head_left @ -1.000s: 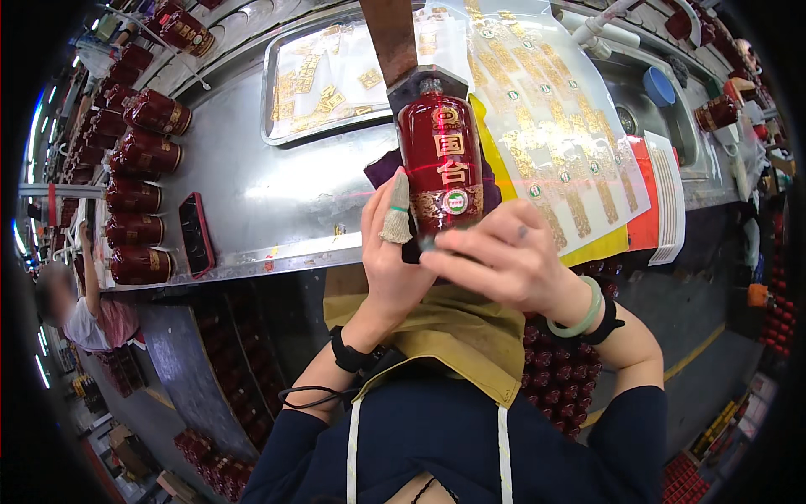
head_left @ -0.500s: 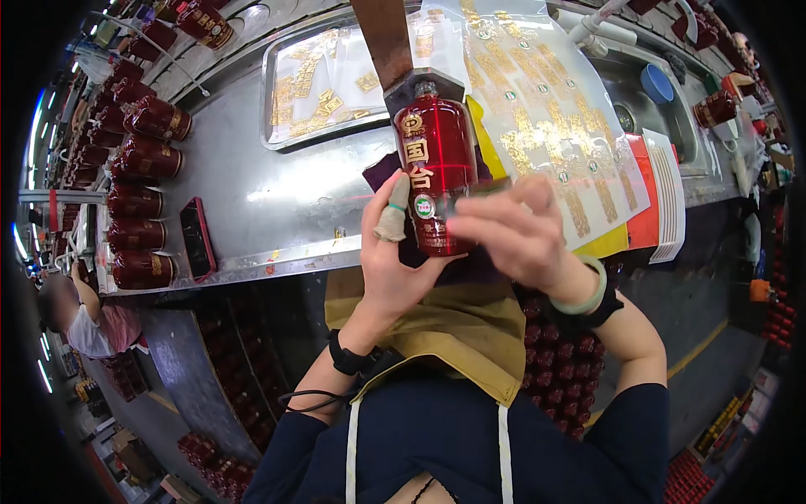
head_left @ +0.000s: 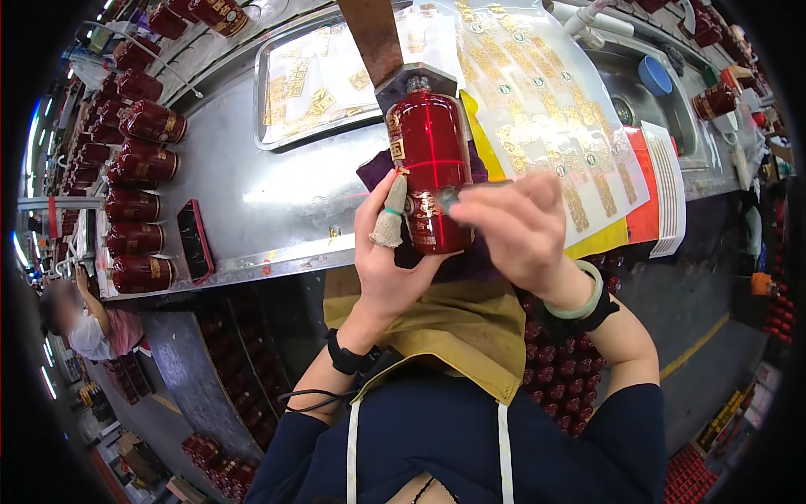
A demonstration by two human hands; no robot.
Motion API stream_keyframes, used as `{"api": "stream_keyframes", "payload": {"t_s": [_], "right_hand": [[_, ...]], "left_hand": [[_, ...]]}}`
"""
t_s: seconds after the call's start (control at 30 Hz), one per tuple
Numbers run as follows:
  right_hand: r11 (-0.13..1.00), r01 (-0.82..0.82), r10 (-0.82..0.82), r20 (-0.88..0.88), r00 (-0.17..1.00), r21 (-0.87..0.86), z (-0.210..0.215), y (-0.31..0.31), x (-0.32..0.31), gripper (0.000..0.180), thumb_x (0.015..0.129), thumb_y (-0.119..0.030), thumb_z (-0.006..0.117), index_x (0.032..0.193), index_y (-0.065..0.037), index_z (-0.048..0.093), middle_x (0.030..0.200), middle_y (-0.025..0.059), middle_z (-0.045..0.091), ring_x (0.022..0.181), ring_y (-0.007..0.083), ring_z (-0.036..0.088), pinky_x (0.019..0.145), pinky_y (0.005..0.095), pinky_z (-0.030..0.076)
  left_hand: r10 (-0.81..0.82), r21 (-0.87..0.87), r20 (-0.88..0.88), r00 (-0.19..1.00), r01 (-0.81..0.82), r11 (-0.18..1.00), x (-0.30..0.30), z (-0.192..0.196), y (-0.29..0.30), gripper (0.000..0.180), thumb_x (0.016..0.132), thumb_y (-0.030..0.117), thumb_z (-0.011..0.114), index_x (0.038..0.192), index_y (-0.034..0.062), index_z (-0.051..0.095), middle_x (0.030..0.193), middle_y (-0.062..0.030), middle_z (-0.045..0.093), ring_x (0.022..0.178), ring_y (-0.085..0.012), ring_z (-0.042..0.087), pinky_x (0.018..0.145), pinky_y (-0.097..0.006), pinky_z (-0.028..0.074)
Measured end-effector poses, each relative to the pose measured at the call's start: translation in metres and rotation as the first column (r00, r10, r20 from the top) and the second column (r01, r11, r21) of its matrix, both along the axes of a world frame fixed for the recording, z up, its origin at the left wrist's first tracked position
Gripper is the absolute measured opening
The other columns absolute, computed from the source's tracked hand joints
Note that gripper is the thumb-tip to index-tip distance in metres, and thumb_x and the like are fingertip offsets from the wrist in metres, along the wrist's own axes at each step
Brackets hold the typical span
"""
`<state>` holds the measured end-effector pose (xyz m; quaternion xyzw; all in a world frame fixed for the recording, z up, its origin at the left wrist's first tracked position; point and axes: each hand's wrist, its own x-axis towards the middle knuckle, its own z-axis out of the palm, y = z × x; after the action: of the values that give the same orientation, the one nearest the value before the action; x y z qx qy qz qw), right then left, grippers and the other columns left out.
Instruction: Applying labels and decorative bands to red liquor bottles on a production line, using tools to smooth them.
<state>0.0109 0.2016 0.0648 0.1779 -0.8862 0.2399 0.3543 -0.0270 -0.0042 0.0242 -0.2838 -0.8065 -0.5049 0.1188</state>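
A dark red bottle [head_left: 430, 160] with gold marks lies lengthwise on a purple cloth [head_left: 376, 172] at the steel bench, its top against a brown bracket [head_left: 369, 34]. My left hand [head_left: 390, 256] cups the bottle's base from the left, its thumb wrapped in a cloth finger cover. My right hand [head_left: 520, 231] pinches a small tool or label strip [head_left: 470, 191] against the bottle's lower right side. Red laser lines cross the bottle.
A steel tray [head_left: 277, 126] holds gold labels at the back. Label sheets [head_left: 546, 109] lie to the right beside a white stack [head_left: 667, 193]. Several red bottles [head_left: 138, 202] line the left side next to a dark phone [head_left: 195, 241]. Another person [head_left: 80, 323] is at far left.
The bottle has been turned about its axis: the front label faced up before, now plain red glass shows with the label at the left edge. My right hand shifted slightly right.
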Motion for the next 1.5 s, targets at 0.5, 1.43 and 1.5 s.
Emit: {"api": "stream_keyframes", "payload": {"t_s": [0.5,1.43,1.5], "right_hand": [[0.998,0.047,-0.047,-0.020,0.999,0.033,0.001,-0.002,0.002,0.030,0.074,-0.013,0.073,0.103,-0.014,0.080,0.105,-0.0039,0.076,0.083,0.0148,0.062,0.084,0.0341,0.044],[0.568,0.481,-0.160,0.484,0.860,-0.667,-0.018,-0.004,0.010,0.018,0.105,-0.010,0.065,0.119,0.001,0.063,0.089,0.0032,0.064,0.075,0.0072,0.052,0.064,0.0261,0.042],[0.578,0.478,-0.172,0.475,0.863,-0.661,-0.010,-0.007,0.009,0.019,0.105,-0.010,0.065,0.120,0.001,0.062,0.090,0.0038,0.064,0.077,0.0078,0.054,0.067,0.0257,0.045]], "left_hand": [[-0.111,0.000,0.031,0.993,0.112,0.994,-0.005,-0.016,-0.015,0.090,0.074,0.006,0.089,0.154,-0.0054,0.048,0.157,-0.0256,0.050,0.141,-0.0401,0.055,0.115,-0.045,0.046],[0.036,-0.618,-0.458,0.888,-0.348,0.705,0.014,0.018,0.033,0.045,0.087,0.023,0.077,0.132,0.0173,0.072,0.140,-0.0340,0.049,0.126,-0.0483,0.055,0.105,-0.057,0.054],[0.039,-0.604,-0.480,0.877,-0.362,0.711,0.014,0.019,0.031,0.048,0.085,0.019,0.079,0.133,0.0191,0.073,0.143,-0.0306,0.048,0.126,-0.0477,0.054,0.104,-0.055,0.054]]}}
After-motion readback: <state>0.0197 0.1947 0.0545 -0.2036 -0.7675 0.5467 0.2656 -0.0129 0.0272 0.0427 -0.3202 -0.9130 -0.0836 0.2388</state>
